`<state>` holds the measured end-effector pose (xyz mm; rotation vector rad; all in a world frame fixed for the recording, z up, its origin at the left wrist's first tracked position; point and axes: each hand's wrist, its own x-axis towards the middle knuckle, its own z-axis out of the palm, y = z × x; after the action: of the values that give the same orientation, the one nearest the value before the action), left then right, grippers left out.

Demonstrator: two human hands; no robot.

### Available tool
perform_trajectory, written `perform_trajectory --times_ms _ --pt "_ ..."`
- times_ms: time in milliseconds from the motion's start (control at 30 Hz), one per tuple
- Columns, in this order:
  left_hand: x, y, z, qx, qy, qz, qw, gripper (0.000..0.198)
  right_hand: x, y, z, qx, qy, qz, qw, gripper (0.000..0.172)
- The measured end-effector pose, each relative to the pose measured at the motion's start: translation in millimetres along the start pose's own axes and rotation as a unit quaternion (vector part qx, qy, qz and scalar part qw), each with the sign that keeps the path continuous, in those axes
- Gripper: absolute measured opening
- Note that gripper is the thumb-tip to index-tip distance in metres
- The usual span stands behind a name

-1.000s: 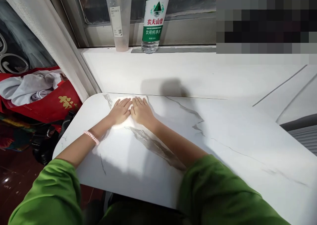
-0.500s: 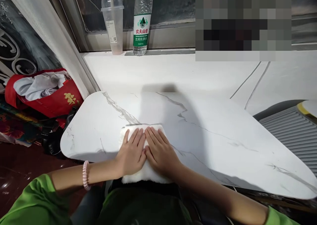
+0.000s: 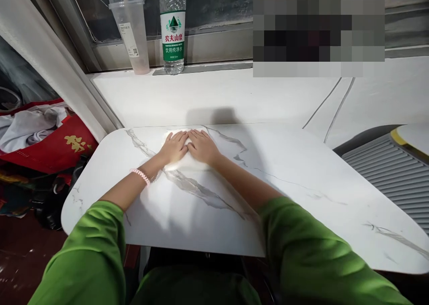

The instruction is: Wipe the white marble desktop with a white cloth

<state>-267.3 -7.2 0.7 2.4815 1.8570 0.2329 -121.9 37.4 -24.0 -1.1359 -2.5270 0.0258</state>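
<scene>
Now the left hand [image 3: 174,149] and right hand [image 3: 204,148], opened flat without gripping, have slid the cloth [image 3: 183,163] from the desk's [image 3: 288,153] front edge towards its back edge, seemingly one full stroke.

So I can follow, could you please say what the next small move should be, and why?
Probably pull the flat white cloth nearer: left hand and right hand lie on it near the far edge of the white marbled tabletop.
</scene>
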Motion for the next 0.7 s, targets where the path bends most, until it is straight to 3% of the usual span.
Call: perform_trajectory --times_ms 133,300,467,700 --pt "35.8 -6.4 3.9 -0.002 0.005 -0.013 1.000 0.051 26.9 22.7 1.7 0.009 0.003 0.018 1.000 0.052" --pt "38.8 -1.8 6.7 0.005 0.010 -0.021 1.000 0.052 26.5 28.4 2.1 0.001 0.008 0.015 1.000 0.052" --pt "11.0 25.9 3.7 0.008 0.003 -0.013 1.000 0.053 -10.1 19.9 -8.9 -0.012 0.004 0.017 1.000 0.054" --pt "-60.4 93.2 9.7 0.014 0.019 0.036 0.999 0.055 -111.1 -4.4 -42.3 -0.016 0.005 -0.003 1.000 0.055"
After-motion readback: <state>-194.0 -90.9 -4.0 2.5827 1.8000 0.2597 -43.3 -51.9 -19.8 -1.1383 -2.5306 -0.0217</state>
